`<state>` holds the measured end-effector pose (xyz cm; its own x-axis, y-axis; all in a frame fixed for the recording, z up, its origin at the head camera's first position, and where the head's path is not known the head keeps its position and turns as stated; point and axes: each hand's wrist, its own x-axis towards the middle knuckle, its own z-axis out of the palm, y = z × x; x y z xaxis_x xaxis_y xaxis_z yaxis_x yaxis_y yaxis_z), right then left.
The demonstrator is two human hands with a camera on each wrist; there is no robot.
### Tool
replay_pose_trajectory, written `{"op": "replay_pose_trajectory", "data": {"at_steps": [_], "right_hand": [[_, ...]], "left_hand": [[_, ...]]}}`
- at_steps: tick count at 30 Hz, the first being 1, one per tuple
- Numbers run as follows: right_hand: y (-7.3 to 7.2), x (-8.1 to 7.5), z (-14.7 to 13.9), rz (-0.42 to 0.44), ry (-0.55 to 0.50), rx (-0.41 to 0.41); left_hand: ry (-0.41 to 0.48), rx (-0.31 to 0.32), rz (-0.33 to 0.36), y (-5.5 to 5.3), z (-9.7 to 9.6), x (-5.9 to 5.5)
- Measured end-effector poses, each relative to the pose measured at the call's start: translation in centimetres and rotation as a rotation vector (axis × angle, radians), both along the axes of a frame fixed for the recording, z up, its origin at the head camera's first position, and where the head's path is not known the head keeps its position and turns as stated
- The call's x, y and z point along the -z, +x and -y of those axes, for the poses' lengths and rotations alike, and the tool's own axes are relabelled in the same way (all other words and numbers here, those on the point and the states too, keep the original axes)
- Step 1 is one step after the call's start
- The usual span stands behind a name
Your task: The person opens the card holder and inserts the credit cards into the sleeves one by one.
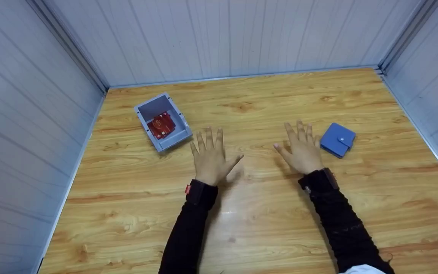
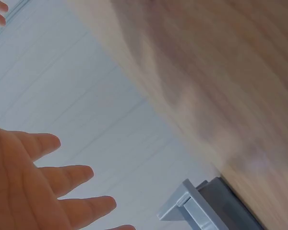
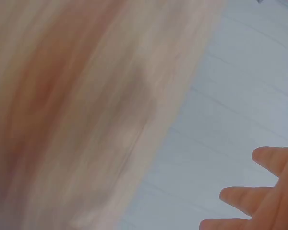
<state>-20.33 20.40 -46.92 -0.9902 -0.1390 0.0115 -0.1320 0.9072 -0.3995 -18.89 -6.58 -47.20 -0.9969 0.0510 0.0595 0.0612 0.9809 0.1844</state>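
My left hand (image 1: 210, 161) is spread flat over the wooden table, palm down, holding nothing. Its fingertips lie just right of a grey plastic box (image 1: 151, 140), whose open top shows several red cards (image 1: 162, 125) inside. In the left wrist view the fingers (image 2: 79, 178) are straight and apart, with the grey box (image 2: 201, 206) at the lower edge. To the right, my right hand (image 1: 303, 153) is likewise spread and bare. Close beside its little finger lies a blue wallet (image 1: 335, 137) with a snap strap. The right wrist view shows straight, separated fingers (image 3: 249, 196).
The wooden table (image 1: 249, 220) has a light yellow grain. White panel walls (image 1: 211, 38) enclose it at the back, left and right. Black sleeves (image 1: 188, 232) cover both forearms.
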Motion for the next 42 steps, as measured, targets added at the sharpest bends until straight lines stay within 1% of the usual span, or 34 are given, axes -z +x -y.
{"op": "replay_pose_trajectory", "data": {"at_steps": [5, 8, 11, 17, 25, 29, 32, 36, 42], "right_hand": [[-0.2, -0.3, -1.4, 0.005, 0.004, 0.024], [-0.3, -0.5, -2.5, 0.001, 0.009, 0.036], [-0.4, -0.7, -3.7, 0.001, 0.01, 0.051], [-0.7, -1.0, -6.6, 0.035, -0.005, 0.083], [-1.4, -0.9, -10.2, 0.08, -0.002, 0.162], [-1.8, -0.5, -11.4, 0.106, 0.007, 0.178], [-1.9, -0.2, -12.1, 0.127, 0.023, 0.182], [-2.0, 0.2, -12.7, 0.17, 0.043, 0.175], [-2.3, 0.2, -12.9, 0.279, 0.074, 0.15]], "left_hand": [[0.038, -0.014, -0.047, -0.4, 0.9, 0.0], [0.033, -0.032, -0.074, -0.7, 1.7, 0.0], [0.017, -0.054, -0.068, -1.1, 2.7, -0.1], [0.007, -0.099, -0.049, -1.9, 4.9, 0.0], [0.032, -0.138, 0.015, -2.5, 7.2, -0.2], [0.039, -0.157, 0.041, -3.0, 8.0, 0.0], [0.047, -0.166, 0.071, -3.3, 8.4, 0.2], [0.049, -0.16, 0.11, -3.7, 8.8, 0.3], [0.043, -0.162, 0.168, -4.2, 9.3, 0.3]]}}
